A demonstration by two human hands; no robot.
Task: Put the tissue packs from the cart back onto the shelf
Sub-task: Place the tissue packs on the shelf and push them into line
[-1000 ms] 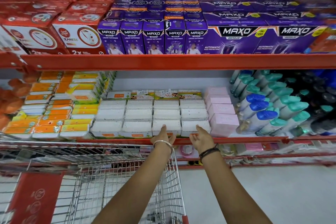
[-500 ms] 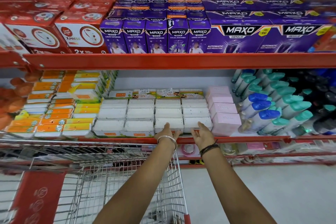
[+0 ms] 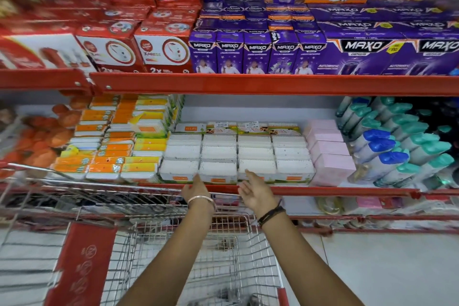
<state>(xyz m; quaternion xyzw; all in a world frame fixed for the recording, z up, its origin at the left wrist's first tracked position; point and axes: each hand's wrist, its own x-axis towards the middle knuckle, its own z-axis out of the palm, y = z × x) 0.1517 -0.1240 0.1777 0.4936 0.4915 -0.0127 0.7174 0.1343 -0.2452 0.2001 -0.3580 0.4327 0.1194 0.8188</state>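
Observation:
White tissue packs (image 3: 236, 156) lie in tidy rows on the middle shelf (image 3: 323, 191), with a front row just behind its red edge. My left hand (image 3: 196, 189) hovers at that edge below the front packs, fingers apart and holding nothing. A little to its right, my right hand (image 3: 255, 191) is also open, palm turned inward, its fingertips near a front pack. The wire cart (image 3: 188, 251) stands beneath both arms; its basket is mostly hidden by my arms.
Orange and yellow packs (image 3: 111, 156) fill the shelf to the left, pink boxes (image 3: 327, 154) and bottles with blue and teal caps (image 3: 397, 149) to the right. Red and purple boxes (image 3: 248, 52) crowd the shelf above. A red panel (image 3: 82, 266) hangs on the cart.
Both hands have drawn back from the front tissue packs to the shelf edge and spread open. The view has shifted slightly right.

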